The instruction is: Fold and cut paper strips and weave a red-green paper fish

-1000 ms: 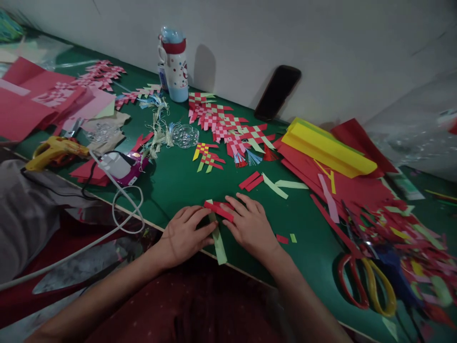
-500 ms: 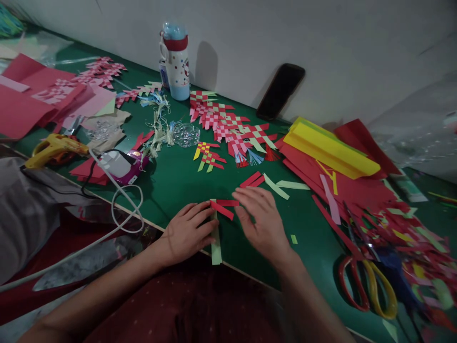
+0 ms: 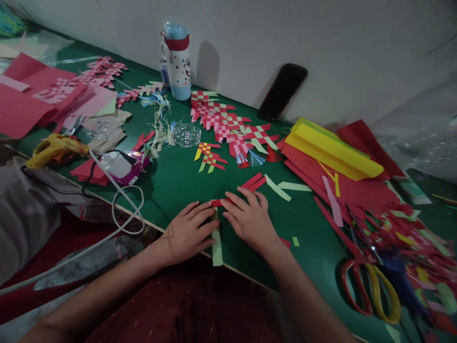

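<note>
A pale green paper strip [image 3: 217,247] runs from under the fingertips of my left hand [image 3: 189,233] to the table's front edge. My left hand presses this strip and the end of a red paper strip [image 3: 216,203] against the table, thumb and fingers closed on them. The red strip crosses near the top of the green one. My right hand [image 3: 252,221] is at the other end of the red strip, its curled fingertips pressing on it and partly covering it. Just beyond the right fingers lie more red strips [image 3: 254,181] and loose light green strips [image 3: 277,187].
Woven paper fish [image 3: 223,126], tassels [image 3: 157,128] and a dish of beads [image 3: 187,135] lie farther back. A bottle [image 3: 181,66] and a phone [image 3: 283,91] stand by the wall. Scissors [image 3: 371,290] and paper scraps are right; a yellow glue gun [image 3: 57,147] is left.
My right hand has come left and closed over the red strips, which were in plain view before. A bit of red paper now shows beside my right wrist. My left hand stays in place.
</note>
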Action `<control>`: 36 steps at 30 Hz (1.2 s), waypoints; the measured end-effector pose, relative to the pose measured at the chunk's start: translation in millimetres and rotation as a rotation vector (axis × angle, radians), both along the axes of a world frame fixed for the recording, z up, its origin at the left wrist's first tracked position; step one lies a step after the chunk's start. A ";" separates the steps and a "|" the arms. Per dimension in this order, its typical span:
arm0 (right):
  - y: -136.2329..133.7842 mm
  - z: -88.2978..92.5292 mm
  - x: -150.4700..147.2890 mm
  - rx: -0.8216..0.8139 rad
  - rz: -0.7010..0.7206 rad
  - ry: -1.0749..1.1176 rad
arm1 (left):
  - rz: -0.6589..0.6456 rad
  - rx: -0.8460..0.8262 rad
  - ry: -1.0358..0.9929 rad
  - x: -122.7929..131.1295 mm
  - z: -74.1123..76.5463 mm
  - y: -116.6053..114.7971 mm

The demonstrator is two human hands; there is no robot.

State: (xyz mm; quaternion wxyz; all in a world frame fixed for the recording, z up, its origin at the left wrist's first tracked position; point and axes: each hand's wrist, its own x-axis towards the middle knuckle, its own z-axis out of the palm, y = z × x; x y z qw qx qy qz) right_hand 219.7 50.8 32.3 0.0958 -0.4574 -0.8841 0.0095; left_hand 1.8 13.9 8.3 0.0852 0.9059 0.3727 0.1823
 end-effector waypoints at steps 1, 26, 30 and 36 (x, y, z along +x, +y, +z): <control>0.3 -1.4 0.3 0.000 -0.003 0.006 | -0.006 -0.002 0.004 -0.5 0.0 -0.1; -8.2 4.0 17.2 0.046 -0.133 0.055 | 0.082 0.087 0.116 18.2 -1.4 1.9; -32.1 8.5 15.9 0.044 -0.095 0.129 | 0.100 0.039 0.101 18.0 3.2 4.1; -63.4 -5.1 6.9 -0.050 -0.032 0.141 | 0.081 0.082 0.096 3.1 -1.1 12.9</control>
